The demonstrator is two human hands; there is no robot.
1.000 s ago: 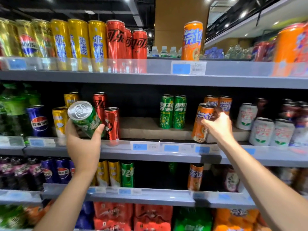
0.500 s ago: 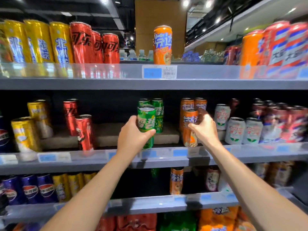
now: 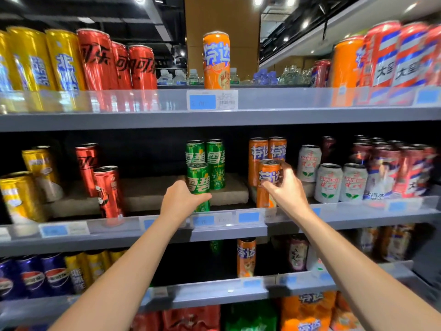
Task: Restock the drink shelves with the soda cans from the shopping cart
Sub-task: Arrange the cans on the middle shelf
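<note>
On the middle shelf (image 3: pixel 214 231), the left hand (image 3: pixel 181 201) keeps its grip around an upright green 雪碧 can (image 3: pixel 198 185); the right hand (image 3: pixel 285 189) clamps an upright orange 芬达 can (image 3: pixel 268 177), beside white JIANLIBAO cans (image 3: pixel 329 182).

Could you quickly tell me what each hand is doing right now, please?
Left hand: closed around the green can.
Right hand: closed on the orange can.

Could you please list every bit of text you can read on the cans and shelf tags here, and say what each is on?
"雪碧": green can held by the left hand.
"芬达": orange can held by the right hand.
"芬达": lone orange can on the top shelf.
"JIANLIBAO": white cans.
"北冰": yellow cans, top shelf.
Price tags: too blurred to read.
</note>
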